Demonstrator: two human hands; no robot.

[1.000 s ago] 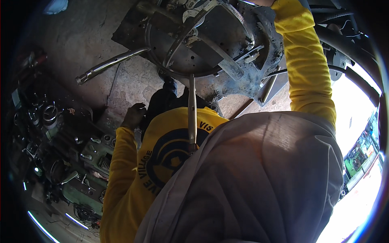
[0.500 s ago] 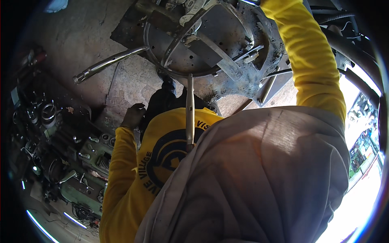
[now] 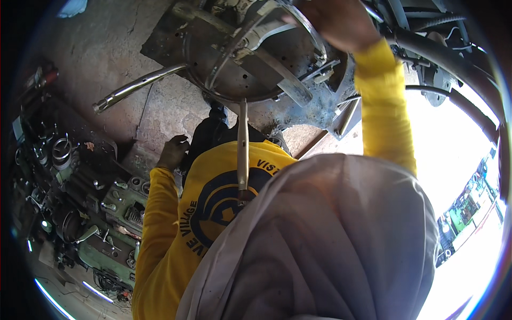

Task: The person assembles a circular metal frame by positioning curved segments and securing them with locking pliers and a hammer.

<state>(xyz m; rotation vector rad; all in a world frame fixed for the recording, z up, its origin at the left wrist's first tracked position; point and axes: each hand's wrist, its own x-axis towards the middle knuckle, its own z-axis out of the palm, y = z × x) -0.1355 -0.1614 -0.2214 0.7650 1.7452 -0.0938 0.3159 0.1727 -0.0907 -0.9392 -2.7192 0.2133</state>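
My right hand reaches over the top of a metal assembly, close to a curved steel bar. Motion smears its fingers, so whether it grips the bar does not show. Low beside my dark-trousered leg hangs my left hand, loosely open, with nothing seen in it. Beneath the curved bars lies a round steel ring. Two tubular handles stick out from it: one handle toward the left, another handle toward my body. A flat metal strip slants across the ring.
A dark steel plate with holes lies under the ring. Greenish machinery with levers stands at the left. Thick dark pipes run along the upper right. Concrete floor shows at upper left; bright light floods the right side.
My right hand has come into view, swinging left and down from the upper edge toward the curved bar. The view has shifted slightly. My left hand stays beside my leg.
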